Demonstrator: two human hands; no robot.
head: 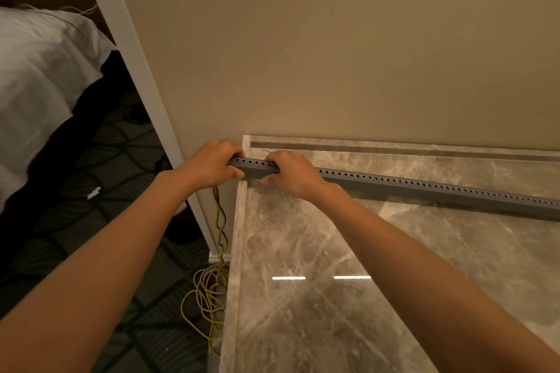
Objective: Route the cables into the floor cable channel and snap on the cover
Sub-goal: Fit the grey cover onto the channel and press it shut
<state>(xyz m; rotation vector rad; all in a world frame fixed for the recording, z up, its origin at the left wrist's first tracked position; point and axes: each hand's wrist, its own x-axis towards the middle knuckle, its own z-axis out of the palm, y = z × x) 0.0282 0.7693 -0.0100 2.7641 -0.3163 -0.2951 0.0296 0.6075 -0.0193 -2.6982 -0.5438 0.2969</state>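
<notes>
A long grey cable channel (424,189) with a row of small holes along its top lies on the marble floor, running from the wall corner toward the right edge. My left hand (209,165) grips its left end. My right hand (292,174) clasps the channel just to the right, fingers over the top and thumb below. Yellow and grey cables (219,221) hang down from the left end and pile in loose coils (206,294) on the carpet by the marble edge. Whether a cover is on the channel, I cannot tell.
A beige wall (333,39) rises right behind the channel. The marble floor (348,266) ends in a raised edge at the left, beside dark patterned carpet (100,206). A white door frame (145,91) runs diagonally, and a bed with white linen (39,70) stands at far left.
</notes>
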